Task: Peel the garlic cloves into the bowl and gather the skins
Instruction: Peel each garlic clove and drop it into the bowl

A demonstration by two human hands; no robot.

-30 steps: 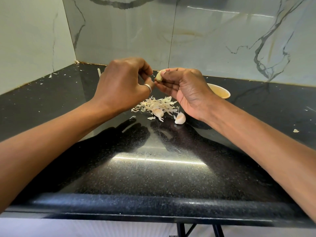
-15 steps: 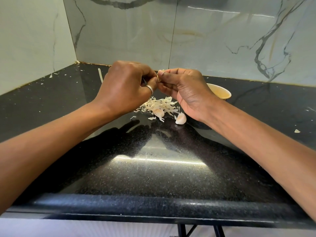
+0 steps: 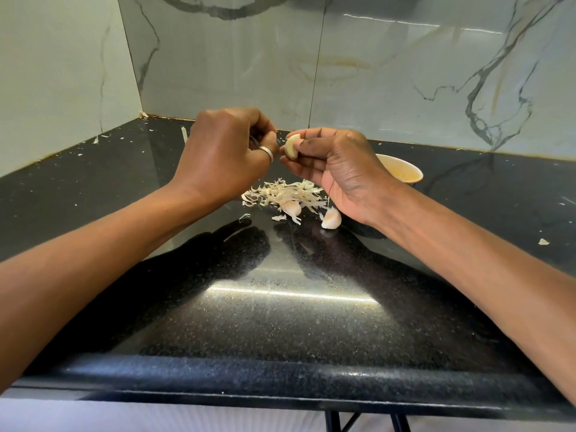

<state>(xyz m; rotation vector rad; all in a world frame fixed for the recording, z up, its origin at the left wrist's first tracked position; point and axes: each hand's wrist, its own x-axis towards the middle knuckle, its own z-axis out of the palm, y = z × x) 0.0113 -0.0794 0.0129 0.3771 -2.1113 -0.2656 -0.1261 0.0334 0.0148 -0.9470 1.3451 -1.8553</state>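
My right hand (image 3: 339, 173) pinches a pale, mostly bare garlic clove (image 3: 292, 147) between thumb and fingers, above the counter. My left hand (image 3: 227, 154), a ring on one finger, is curled with its fingertips just left of the clove, pinching a small pale fleck of garlic skin. Below the hands lies a pile of garlic skins (image 3: 280, 194). One unpeeled clove (image 3: 291, 208) sits at the pile's front edge and another (image 3: 332, 218) to its right. A cream bowl (image 3: 408, 176) stands behind my right wrist, partly hidden by it.
All this rests on a glossy black stone counter (image 3: 280, 307) in a corner of marble-patterned walls. Small skin scraps are scattered at the back left (image 3: 99, 138), and one lies at the right (image 3: 543, 241). The rounded front edge of the counter runs across the bottom.
The hands were pressed together at the clove half a second ago. The left hand has since drawn slightly left, and more of the clove shows in my right fingers.
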